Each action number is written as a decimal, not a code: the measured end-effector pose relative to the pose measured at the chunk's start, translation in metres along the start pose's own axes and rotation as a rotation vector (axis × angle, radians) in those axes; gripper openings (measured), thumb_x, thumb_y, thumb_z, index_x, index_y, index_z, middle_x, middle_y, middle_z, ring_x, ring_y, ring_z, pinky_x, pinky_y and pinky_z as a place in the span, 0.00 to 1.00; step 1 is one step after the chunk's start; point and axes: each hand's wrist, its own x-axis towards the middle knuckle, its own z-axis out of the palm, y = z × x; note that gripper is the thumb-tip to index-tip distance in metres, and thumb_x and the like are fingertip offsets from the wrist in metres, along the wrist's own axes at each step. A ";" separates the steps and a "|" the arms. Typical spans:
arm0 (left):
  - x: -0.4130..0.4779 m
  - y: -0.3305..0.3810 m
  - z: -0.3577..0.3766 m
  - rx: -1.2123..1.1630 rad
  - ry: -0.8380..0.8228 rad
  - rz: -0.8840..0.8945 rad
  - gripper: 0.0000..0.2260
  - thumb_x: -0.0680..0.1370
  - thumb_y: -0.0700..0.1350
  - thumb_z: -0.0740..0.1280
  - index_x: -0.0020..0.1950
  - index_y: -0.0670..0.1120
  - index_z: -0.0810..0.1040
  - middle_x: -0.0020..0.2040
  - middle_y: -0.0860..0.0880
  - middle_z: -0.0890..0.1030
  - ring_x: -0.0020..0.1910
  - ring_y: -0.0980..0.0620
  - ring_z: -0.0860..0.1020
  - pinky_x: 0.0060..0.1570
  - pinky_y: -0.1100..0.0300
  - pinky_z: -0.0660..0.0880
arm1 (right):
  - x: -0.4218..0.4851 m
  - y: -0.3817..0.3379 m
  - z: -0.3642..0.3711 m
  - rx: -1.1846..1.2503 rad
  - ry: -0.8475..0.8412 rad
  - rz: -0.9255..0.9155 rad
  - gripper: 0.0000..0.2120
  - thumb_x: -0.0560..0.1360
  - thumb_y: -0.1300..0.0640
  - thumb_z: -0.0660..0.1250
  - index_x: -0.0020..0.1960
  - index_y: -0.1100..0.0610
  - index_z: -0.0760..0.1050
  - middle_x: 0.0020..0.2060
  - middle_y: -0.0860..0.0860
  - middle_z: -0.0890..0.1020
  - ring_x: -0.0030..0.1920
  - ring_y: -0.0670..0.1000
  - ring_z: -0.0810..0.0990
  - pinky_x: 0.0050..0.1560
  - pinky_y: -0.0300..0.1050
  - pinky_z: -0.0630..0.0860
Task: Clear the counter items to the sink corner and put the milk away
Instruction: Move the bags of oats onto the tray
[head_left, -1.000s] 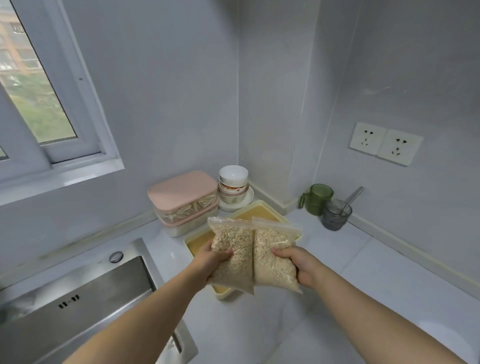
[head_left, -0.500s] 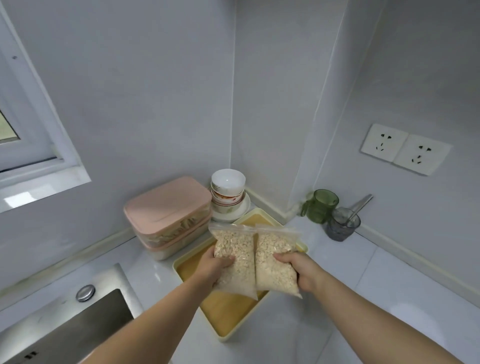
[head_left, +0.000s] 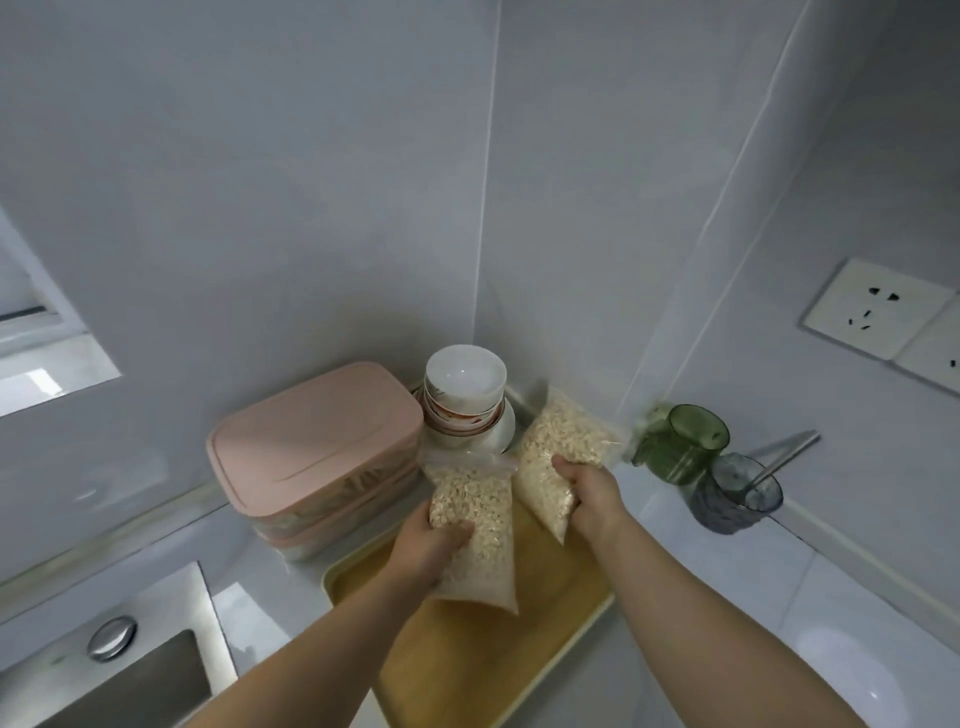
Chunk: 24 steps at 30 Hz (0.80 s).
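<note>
Two clear bags of oats are over the yellow tray (head_left: 467, 654) in the counter corner. My left hand (head_left: 428, 545) grips the left oat bag (head_left: 480, 525) from its left side, low over the tray. My right hand (head_left: 587, 488) grips the right oat bag (head_left: 558, 452), whose top reaches toward the wall corner. The two bags sit side by side, slightly apart at the top. No milk is in view.
A pink lidded box stack (head_left: 317, 452) stands left of the tray. Stacked white bowls on a plate (head_left: 465, 400) sit in the corner. A green cup (head_left: 680, 447) and a grey cup with a spoon (head_left: 737, 499) stand right. The sink (head_left: 114, 670) is lower left.
Both hands have carried the oat bags forward and down toward the corner, low over the tray. The right bag has tilted away from the left one.
</note>
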 end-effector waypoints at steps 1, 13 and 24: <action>0.004 0.001 -0.001 -0.001 0.004 -0.006 0.22 0.74 0.39 0.69 0.67 0.45 0.70 0.57 0.43 0.79 0.54 0.43 0.79 0.58 0.43 0.75 | 0.006 -0.001 0.003 0.023 -0.009 0.006 0.13 0.73 0.70 0.67 0.57 0.65 0.75 0.49 0.58 0.81 0.49 0.58 0.80 0.54 0.54 0.76; 0.006 0.006 -0.014 0.119 -0.049 0.006 0.25 0.73 0.39 0.71 0.69 0.45 0.69 0.59 0.44 0.78 0.57 0.43 0.77 0.61 0.43 0.73 | 0.007 -0.001 -0.021 -0.704 0.377 -0.550 0.13 0.75 0.59 0.65 0.58 0.62 0.76 0.56 0.57 0.79 0.53 0.54 0.78 0.50 0.42 0.74; -0.025 0.026 0.009 0.163 -0.271 0.044 0.23 0.74 0.33 0.68 0.65 0.46 0.67 0.51 0.49 0.78 0.46 0.52 0.79 0.42 0.60 0.77 | -0.045 -0.013 -0.023 -0.581 -0.629 0.064 0.25 0.68 0.57 0.74 0.63 0.54 0.73 0.56 0.55 0.81 0.58 0.56 0.80 0.58 0.56 0.77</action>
